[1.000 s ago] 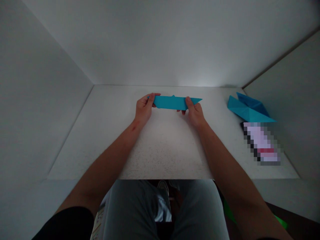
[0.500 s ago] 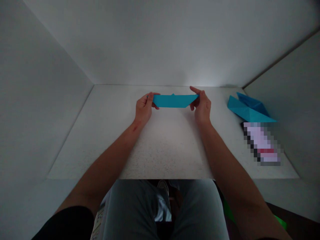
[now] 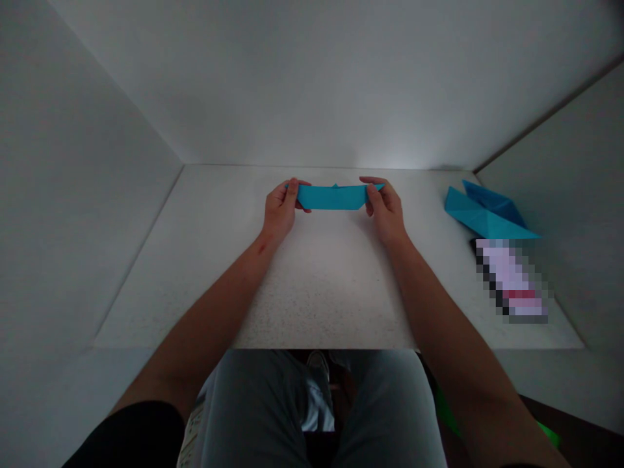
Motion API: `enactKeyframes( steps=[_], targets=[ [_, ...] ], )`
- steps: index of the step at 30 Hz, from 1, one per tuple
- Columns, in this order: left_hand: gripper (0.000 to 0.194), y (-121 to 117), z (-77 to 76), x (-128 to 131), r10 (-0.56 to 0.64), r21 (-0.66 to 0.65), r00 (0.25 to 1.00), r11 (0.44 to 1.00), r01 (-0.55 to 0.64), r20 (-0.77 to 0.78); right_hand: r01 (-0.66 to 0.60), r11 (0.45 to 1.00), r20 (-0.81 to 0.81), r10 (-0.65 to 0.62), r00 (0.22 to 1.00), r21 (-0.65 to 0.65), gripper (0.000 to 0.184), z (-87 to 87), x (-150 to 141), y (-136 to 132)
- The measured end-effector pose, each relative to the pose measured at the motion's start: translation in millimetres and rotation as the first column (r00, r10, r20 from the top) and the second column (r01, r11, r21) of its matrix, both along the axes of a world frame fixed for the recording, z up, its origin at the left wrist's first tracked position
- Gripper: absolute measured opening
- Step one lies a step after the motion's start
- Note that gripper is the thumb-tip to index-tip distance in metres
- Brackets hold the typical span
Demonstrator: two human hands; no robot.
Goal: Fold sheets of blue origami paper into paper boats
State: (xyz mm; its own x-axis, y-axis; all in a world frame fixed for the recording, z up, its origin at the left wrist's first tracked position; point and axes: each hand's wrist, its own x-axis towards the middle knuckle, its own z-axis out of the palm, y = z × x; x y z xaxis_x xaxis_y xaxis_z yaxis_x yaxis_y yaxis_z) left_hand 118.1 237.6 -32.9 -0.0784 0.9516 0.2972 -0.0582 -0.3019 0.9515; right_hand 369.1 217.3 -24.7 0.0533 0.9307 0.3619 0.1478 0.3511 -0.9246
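Observation:
Between my hands is a blue folded paper boat (image 3: 332, 197), held level above the far part of the white tabletop, its long flat side facing me and a small peak poking up at the middle of its top edge. My left hand (image 3: 281, 205) pinches the left end, thumb in front and fingers behind. At the right end my right hand (image 3: 387, 207) grips the paper with its thumb on the near face; its index finger stretches along behind the top edge. The far side of the boat is hidden.
A second blue paper boat (image 3: 487, 214), opened out, rests at the right of the white tabletop (image 3: 316, 292). Just in front of it lies a blurred, phone-like flat object (image 3: 511, 279). White walls close in the back and both sides.
My right hand has moved slightly left and inward, and its thumb now presses on the boat's right end. The left hand stays nearly still.

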Motion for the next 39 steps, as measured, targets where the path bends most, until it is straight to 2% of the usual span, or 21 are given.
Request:
enactKeyframes(
  steps=[3,5,10,19,22,26,30,36,39],
  targets=[
    [0.075,1,0.5,-1,0.018,0.001,1.0,1.0,-0.018,-0.004,0.098,0.995,-0.027,-0.097,0.995,0.037,0.06,2.4,2,2],
    [0.075,2,0.2,-2,0.032,0.004,0.999,0.999,-0.032,-0.003,0.108,0.994,-0.044,-0.106,0.993,0.034,0.061,3.2,3,3],
    [0.073,2,-0.2,-4,0.048,0.013,0.999,0.999,-0.048,-0.003,0.052,0.998,-0.059,-0.051,0.997,0.028,0.059,3.8,1,2],
    [0.073,5,-5.2,-6,0.076,-0.01,0.997,0.997,-0.076,0.006,-0.009,0.999,0.054,0.007,0.999,0.038,0.051,0.7,1,-4],
    [0.071,8,-7.7,-8,0.109,-0.01,0.994,0.994,-0.109,0.03,0.064,0.995,0.055,-0.068,0.996,0.081,0.05,-1.1,8,-1],
    [0.062,8,-7.1,-9,0.162,-0.062,0.982,0.986,-0.157,0.093,0.226,0.958,-0.024,-0.225,0.974,0.174,0.049,-2.8,23,9],
    [0.06,3,-2.5,-4,0.166,-0.046,0.984,0.986,-0.163,0.058,0.308,0.93,-0.051,-0.304,0.951,0.2,0.048,-4.4,34,14],
    [0.063,-9,3.0,-1,0.048,0.086,0.996,0.995,-0.042,-0.069,0.304,0.899,0.091,-0.348,0.933,0.316,0.035,5.5,28,0],
    [0.061,-14,3.6,-2,-0.009,0.131,0.981,0.991,0.035,-0.192,0.345,0.858,0.165,-0.43,0.888,0.379,0.031,16.8,41,-16]
  ],
)
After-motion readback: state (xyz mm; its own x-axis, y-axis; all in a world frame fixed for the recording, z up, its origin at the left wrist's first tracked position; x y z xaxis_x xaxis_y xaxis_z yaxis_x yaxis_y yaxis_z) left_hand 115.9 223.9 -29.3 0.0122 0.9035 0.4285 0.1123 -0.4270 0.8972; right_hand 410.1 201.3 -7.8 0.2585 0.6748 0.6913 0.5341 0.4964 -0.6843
